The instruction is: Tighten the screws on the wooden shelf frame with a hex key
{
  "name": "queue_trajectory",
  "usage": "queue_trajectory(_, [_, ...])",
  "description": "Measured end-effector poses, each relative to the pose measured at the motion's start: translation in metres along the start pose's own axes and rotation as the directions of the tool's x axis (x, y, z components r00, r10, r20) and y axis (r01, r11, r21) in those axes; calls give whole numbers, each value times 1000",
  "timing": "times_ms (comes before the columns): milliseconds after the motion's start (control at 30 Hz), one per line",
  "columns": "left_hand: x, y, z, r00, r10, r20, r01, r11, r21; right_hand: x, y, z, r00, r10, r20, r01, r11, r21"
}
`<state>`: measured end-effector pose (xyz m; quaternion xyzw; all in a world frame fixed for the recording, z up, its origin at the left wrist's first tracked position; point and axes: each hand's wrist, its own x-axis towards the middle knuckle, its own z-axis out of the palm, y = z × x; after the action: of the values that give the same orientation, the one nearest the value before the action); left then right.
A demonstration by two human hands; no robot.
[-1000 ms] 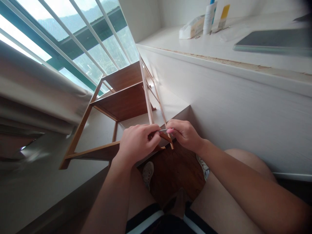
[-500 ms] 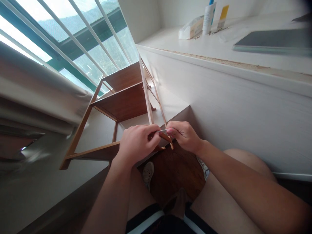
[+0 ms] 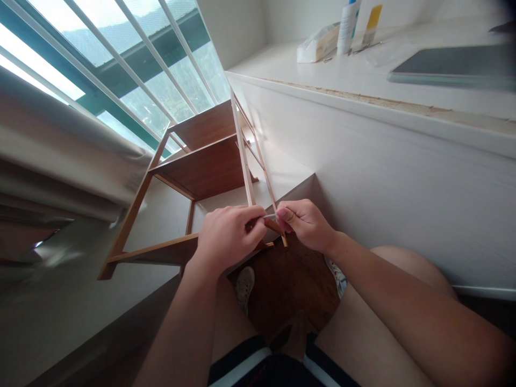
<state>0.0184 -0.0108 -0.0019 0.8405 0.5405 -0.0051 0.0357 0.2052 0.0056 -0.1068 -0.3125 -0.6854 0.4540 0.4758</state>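
Note:
A thin, pale metal rod [image 3: 270, 216] spans the small gap between my hands; its ends are hidden in the fingers, so its exact kind cannot be made out. My left hand [image 3: 228, 236] is closed, with thumb and forefinger pinching the rod's left end. At the other end, my right hand [image 3: 304, 223] pinches it between thumb and curled fingers. Both hands are in front of the lower right posts of a brown wooden shelf rack [image 3: 201, 169]. They hide part of its lowest board, and whether they touch the frame cannot be told.
To the right runs a white counter [image 3: 274, 94] with a chipped front edge. On it are a white tube [image 3: 347, 29], a yellow-capped tube [image 3: 372, 24], a plastic-wrapped packet [image 3: 318, 45] and a dark flat panel [image 3: 447, 64]. A curtain [image 3: 72, 145] and barred window stand left.
The view has shifted very slightly. Both hands keep their pinch on the rod in nearly the same place, with the right thumb turned a little.

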Motion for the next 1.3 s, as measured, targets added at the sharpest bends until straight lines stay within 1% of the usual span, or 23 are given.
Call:
queue_trajectory(67, [0, 0, 0, 1000, -3, 0, 3, 1000, 2, 1, 1, -2, 999, -37, -2, 37, 997, -62])
queue_trajectory(167, [0, 0, 0, 1000, 1, -7, -1, 1000, -3, 2, 4, -6, 990, -138, 9, 138, 981, -139])
queue_trajectory(267, [0, 0, 0, 1000, 9, -11, -9, 1000, -7, 3, 5, -7, 973, -231, 20, 232, 961, -151])
queue_trajectory(333, [0, -1, 1, 1000, 12, -11, -12, 1000, -6, 3, 6, -6, 967, -253, 18, 253, 957, -144])
queue_trajectory(400, [0, -1, 1, 1000, 12, -13, -12, 1000, -4, 2, 6, -5, 973, -229, 8, 228, 965, -129])
queue_trajectory(567, [-1, -1, 3, 1000, 19, -8, -19, 1000, -3, 0, 2, -1, 997, -72, -38, 69, 995, -79])
queue_trajectory(700, [-1, -1, 2, 1000, 17, -7, -17, 1000, -12, -1, -4, 2, 999, 18, -28, -17, 1000, 23])
queue_trajectory(800, [0, -1, 1, 1000, 18, -2, -18, 999, -27, -1, -7, 6, 995, 94, -30, -90, 989, 114])
queue_trajectory(867, [0, -1, 0, 1000, 19, -3, -19, 999, -32, -1, -7, 7, 992, 122, -28, -117, 982, 150])
queue_trajectory(967, [0, 0, 0, 1000, 20, -2, -20, 1000, -23, -1, -5, 5, 995, 100, -17, -98, 990, 98])
queue_trajectory(1133, [0, -1, 2, 1000, 16, -16, -17, 1000, -3, 1, -1, -2, 1000, -22, 1, 22, 997, -77])
queue_trajectory(1300, [-1, -2, 2, 1000, 17, -19, -17, 1000, -2, 2, 0, -3, 994, -105, -20, 102, 987, -123])
